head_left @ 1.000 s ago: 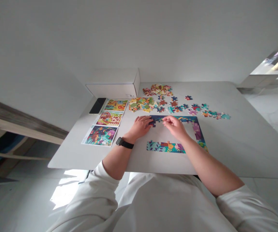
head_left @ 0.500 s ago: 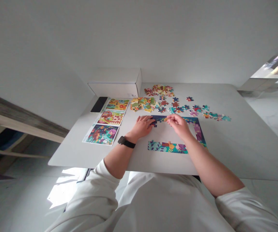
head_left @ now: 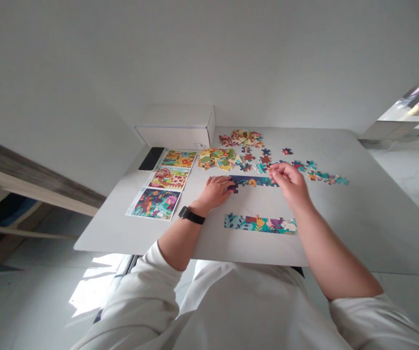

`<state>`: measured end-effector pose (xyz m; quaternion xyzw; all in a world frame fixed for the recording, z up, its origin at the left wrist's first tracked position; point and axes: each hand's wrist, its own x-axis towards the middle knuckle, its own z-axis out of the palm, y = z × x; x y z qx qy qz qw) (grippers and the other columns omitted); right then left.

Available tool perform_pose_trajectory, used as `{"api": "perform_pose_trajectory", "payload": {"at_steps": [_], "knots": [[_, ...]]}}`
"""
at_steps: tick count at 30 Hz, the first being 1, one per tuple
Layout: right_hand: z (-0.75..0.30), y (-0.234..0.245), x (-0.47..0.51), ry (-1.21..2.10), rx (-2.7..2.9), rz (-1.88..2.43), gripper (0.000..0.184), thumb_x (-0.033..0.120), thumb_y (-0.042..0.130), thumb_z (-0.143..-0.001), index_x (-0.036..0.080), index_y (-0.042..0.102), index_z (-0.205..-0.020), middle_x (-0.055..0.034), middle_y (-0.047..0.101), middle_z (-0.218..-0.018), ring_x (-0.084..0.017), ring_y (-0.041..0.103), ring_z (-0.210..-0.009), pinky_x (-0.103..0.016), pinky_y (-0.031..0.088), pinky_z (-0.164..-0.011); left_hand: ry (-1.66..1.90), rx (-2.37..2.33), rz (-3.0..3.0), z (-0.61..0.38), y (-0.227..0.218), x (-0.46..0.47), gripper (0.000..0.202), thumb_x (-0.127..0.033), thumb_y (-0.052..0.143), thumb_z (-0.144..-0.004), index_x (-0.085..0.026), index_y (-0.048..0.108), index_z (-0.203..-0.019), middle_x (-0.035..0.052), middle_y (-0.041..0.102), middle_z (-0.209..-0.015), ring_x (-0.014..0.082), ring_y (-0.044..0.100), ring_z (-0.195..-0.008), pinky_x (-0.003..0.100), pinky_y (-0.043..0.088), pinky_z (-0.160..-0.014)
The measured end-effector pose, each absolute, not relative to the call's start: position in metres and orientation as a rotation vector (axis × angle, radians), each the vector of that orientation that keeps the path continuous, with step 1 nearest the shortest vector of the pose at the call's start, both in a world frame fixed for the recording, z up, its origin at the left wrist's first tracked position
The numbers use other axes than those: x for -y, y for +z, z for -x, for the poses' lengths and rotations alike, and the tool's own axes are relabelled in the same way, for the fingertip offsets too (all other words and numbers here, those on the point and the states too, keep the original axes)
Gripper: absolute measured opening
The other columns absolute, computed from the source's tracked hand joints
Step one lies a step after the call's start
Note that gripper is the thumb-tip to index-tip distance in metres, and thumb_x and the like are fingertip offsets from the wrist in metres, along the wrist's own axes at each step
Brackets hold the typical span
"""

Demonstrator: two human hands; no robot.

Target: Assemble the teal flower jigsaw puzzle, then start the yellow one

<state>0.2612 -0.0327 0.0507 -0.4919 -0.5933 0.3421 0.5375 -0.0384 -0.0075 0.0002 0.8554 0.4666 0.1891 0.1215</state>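
Observation:
My left hand [head_left: 215, 192] lies flat with its fingers extended, touching the dark blue left end of the joined upper jigsaw strip [head_left: 244, 181]. An orange patch shows in the middle of that strip. My right hand [head_left: 290, 183] is in a pinch just beyond the strip's right part, among loose puzzle pieces. Its fingertips close on what looks like a puzzle piece [head_left: 270, 167], of which only a small coloured edge shows. Nearer to me lies a lower joined strip [head_left: 258, 224] with teal leaves, flowers and a white animal. My right hand and forearm hide the right side between the strips.
Loose puzzle pieces [head_left: 265, 159] lie scattered beyond the strips, with heaps of yellow-green pieces [head_left: 217, 158] and red-yellow pieces [head_left: 246, 138]. A sheet with three pictures [head_left: 154, 203], a black phone [head_left: 151, 159] and a white box [head_left: 175, 134] stand on the left.
My right hand has moved right and away from me, from the upper strip's orange patch to the loose pieces. My left hand stays on the strip's left end.

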Motion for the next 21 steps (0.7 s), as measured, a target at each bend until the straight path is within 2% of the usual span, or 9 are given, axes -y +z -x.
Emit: {"api": "perform_pose_trajectory", "payload": {"at_steps": [5, 9, 14, 18, 21], "knots": [[-0.299, 0.070, 0.043, 0.606, 1.431, 1.194, 0.029, 0.052, 0.073, -0.098, 0.029, 0.074, -0.115, -0.0059, 0.078, -0.101, -0.025, 0.078, -0.097, -0.041, 0.064, -0.086, 0.534, -1.384, -2.497, 0.035, 0.000, 0.011, 0.040, -0.032, 0.058, -0.107, -0.032, 0.075, -0.143, 0.0082, 0.066, -0.159, 0.0321, 0.058, -0.149, 0.058, 0.038, -0.128], [-0.342, 0.061, 0.052, 0.507, 1.497, 1.294, 0.028, 0.051, 0.075, -0.096, 0.027, 0.076, -0.111, -0.0072, 0.080, -0.102, -0.025, 0.078, -0.092, -0.042, 0.065, -0.086, 0.549, -1.423, -2.455, 0.033, 0.001, 0.013, 0.049, -0.031, 0.059, -0.106, -0.029, 0.066, -0.154, 0.0114, 0.065, -0.160, 0.0342, 0.056, -0.151, 0.062, 0.035, -0.131], [-0.404, 0.040, 0.064, 0.320, 1.756, 1.524, 0.030, 0.050, 0.070, -0.096, 0.028, 0.080, -0.114, -0.0104, 0.083, -0.109, -0.030, 0.079, -0.097, -0.050, 0.066, -0.088, 0.471, -1.419, -2.447, 0.033, 0.002, 0.012, 0.039, -0.032, 0.057, -0.108, -0.029, 0.073, -0.144, 0.0083, 0.063, -0.163, 0.0327, 0.053, -0.154, 0.061, 0.031, -0.134], [-0.432, 0.029, 0.071, 0.300, 2.120, 1.556, 0.037, 0.048, 0.072, -0.093, 0.027, 0.081, -0.121, -0.0123, 0.080, -0.132, -0.037, 0.075, -0.126, -0.060, 0.058, -0.114, 0.511, -1.418, -2.421, 0.036, 0.004, 0.011, 0.047, -0.034, 0.060, -0.106, -0.027, 0.066, -0.152, 0.0096, 0.063, -0.163, 0.0301, 0.055, -0.153, 0.055, 0.035, -0.133], [-0.434, 0.021, 0.073, 0.370, 2.286, 1.538, 0.044, 0.045, 0.077, -0.090, 0.029, 0.080, -0.131, -0.0117, 0.075, -0.147, -0.038, 0.070, -0.137, -0.060, 0.053, -0.123, 0.516, -1.449, -2.410, 0.039, 0.005, 0.011, 0.042, -0.037, 0.061, -0.107, -0.028, 0.071, -0.147, 0.0099, 0.062, -0.164, 0.0320, 0.056, -0.152, 0.059, 0.034, -0.134]]}}
